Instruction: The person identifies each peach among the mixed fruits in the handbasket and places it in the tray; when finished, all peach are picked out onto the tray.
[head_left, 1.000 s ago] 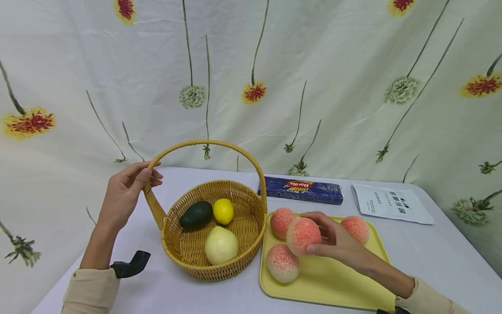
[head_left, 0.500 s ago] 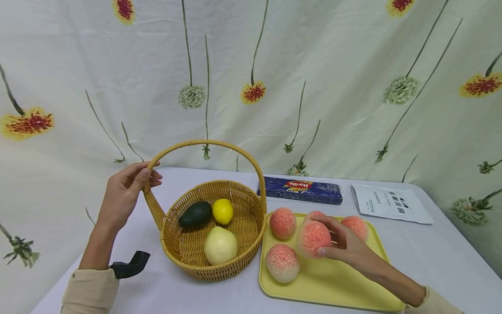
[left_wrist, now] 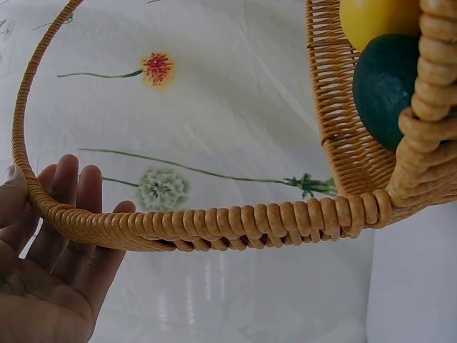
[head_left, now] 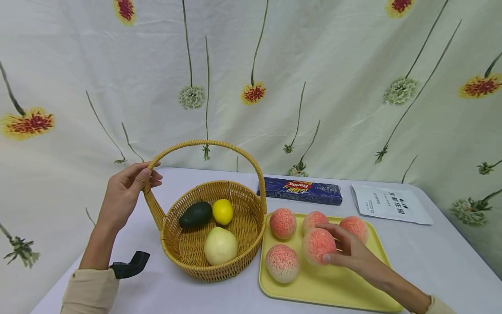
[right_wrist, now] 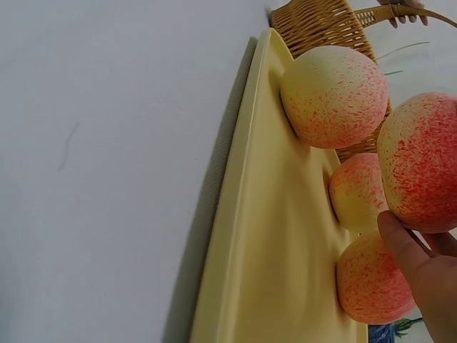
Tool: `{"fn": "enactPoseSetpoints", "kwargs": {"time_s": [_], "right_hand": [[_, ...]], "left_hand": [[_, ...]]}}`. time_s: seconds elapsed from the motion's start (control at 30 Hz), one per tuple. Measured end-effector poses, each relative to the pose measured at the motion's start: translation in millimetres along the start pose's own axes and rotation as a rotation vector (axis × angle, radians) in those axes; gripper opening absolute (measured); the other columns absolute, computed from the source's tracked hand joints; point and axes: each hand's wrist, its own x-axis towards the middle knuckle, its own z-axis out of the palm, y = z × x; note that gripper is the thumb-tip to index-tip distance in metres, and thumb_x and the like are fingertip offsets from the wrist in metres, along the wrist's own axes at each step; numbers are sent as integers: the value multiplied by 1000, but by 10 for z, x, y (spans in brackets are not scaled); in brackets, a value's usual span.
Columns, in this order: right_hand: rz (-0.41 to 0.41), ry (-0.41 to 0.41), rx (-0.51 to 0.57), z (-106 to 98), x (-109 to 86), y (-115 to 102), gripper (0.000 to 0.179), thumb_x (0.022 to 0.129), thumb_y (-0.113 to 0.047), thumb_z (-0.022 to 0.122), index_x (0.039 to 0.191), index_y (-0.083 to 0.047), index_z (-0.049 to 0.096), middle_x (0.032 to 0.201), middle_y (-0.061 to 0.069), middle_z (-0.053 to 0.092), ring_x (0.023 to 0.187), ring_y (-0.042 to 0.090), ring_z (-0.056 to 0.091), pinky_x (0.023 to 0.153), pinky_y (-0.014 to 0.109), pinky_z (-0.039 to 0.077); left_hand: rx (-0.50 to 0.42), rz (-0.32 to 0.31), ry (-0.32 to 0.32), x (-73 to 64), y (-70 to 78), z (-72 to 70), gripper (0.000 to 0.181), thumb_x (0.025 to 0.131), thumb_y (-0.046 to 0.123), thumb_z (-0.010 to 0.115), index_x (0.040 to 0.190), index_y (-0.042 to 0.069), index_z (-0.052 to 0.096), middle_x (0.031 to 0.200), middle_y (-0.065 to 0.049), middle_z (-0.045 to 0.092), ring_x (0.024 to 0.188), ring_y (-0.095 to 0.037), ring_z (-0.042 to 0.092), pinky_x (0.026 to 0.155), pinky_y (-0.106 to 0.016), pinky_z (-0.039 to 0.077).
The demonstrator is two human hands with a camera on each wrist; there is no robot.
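My left hand point(head_left: 127, 187) holds the left side of the wicker basket's handle point(head_left: 208, 142), thumb in front and fingers behind. In the basket point(head_left: 211, 274) lie an avocado point(head_left: 195, 214), a lemon point(head_left: 223, 212) and a pale green, pear-shaped fruit point(head_left: 221, 247). With thumb and fingers, my right hand point(head_left: 353, 255) grips a peach point(head_left: 318, 246) at the yellow tray point(head_left: 325, 290); whether it touches the tray is hard to tell. Around it on the tray sit more peaches: one at the back left point(head_left: 283, 223), one at the front left point(head_left: 282, 263), others behind. The right wrist view shows the held peach point(right_wrist: 425, 164) close up.
Behind the tray lies a blue Barilla box point(head_left: 302, 190), with a white printed pouch point(head_left: 392, 203) to its right. A flowered cloth point(head_left: 251, 52) hangs behind the white table. A black device point(head_left: 130, 264) sits at my left wrist.
My right hand has carried the peach rightward and slightly down, away from the basket side, uncovering another peach behind it. The left hand and basket have stayed put.
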Motion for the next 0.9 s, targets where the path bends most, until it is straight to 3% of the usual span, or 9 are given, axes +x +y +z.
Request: {"fn": "enactPoseSetpoints", "kwargs": {"time_s": [0.3, 0.4, 0.7, 0.9], "right_hand": [[13, -19, -12, -38, -56, 92, 60, 90, -9, 63, 143, -3, 35, 136, 15, 47, 112, 21, 58, 89, 31, 52], [56, -20, -21, -53, -70, 125, 61, 89, -10, 64, 143, -7, 36, 138, 13, 45, 114, 21, 57, 90, 31, 52], [151, -25, -69, -68, -87, 125, 63, 88, -17, 67, 142, -10, 36, 140, 15, 43, 118, 30, 50, 90, 30, 50], [155, -40, -109, -82, -85, 137, 62, 86, -18, 68, 141, -10, 40, 136, 13, 48, 114, 29, 52, 89, 28, 49]], "left_hand": [[8, 0, 0, -4, -6, -1, 32, 101, 17, 48, 127, 2, 58, 93, 2, 66, 84, -4, 67, 78, -12, 51], [7, 0, 0, -3, -8, -1, 32, 101, 17, 48, 127, 2, 58, 94, -2, 66, 85, -4, 67, 78, -12, 51], [2, -4, -2, -2, -3, -6, 33, 101, 16, 48, 128, -1, 57, 92, 6, 66, 85, -4, 67, 78, -12, 51], [1, -6, -2, -6, 4, -4, 34, 101, 16, 48, 128, -2, 56, 93, 1, 67, 85, -4, 67, 78, -12, 51]]}}
